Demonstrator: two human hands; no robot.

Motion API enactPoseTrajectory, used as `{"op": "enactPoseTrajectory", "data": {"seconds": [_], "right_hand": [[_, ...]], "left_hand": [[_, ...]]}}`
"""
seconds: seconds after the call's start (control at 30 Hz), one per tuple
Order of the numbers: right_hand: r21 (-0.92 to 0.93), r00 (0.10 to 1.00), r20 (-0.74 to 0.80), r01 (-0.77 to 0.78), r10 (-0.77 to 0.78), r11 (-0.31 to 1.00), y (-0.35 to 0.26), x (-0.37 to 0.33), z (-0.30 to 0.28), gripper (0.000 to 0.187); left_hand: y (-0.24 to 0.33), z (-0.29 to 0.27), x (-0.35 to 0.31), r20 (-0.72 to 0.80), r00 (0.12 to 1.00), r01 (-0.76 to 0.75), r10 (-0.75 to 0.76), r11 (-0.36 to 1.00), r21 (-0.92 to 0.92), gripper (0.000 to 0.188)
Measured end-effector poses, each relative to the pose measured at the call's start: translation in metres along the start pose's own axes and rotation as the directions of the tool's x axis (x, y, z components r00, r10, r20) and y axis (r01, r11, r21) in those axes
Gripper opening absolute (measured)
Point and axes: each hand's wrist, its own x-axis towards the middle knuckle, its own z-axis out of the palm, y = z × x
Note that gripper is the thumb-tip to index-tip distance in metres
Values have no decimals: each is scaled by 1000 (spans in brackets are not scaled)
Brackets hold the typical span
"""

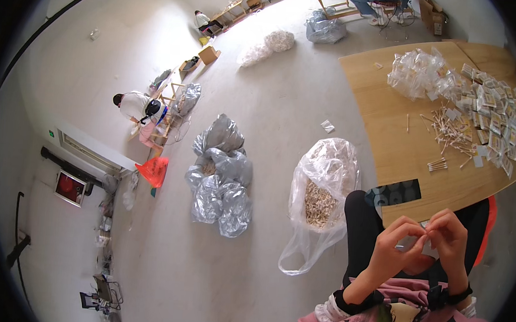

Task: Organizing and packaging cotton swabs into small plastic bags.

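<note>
My left hand [396, 243] and my right hand [449, 236] meet over my lap at the table's near edge. Thumbs and forefingers are pinched together, tip to tip. Something small and pale shows between them, too small to name. On the wooden table [384, 127] beyond lies a loose heap of cotton swabs [453, 130], with a short row of swabs [438, 165] nearer to me. Many small packs of swabs [491, 110] are piled on the right. Left of them sits a heap of clear plastic bags [417, 73]. A dark glossy panel [395, 193] rests by the near edge.
A clear sack of swabs [320, 203] stands on the floor left of my legs. Grey plastic sacks [221, 182] stand farther left, a white bundle [268, 48] farther back. One person [140, 109] bends over a bench at left; others sit at the back.
</note>
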Motion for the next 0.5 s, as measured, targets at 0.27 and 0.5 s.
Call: {"op": "enactPoseTrajectory", "data": {"seconds": [0.27, 0.5], "right_hand": [[-226, 993, 6, 119, -120, 967, -1, 0, -14, 7], [-294, 978, -41, 184, -204, 938, -11, -3, -22, 9]], "left_hand": [[-1, 10, 9, 47, 989, -148, 142, 977, 157, 17], [1, 10, 19, 109, 968, -244, 225, 947, 210, 22]]}}
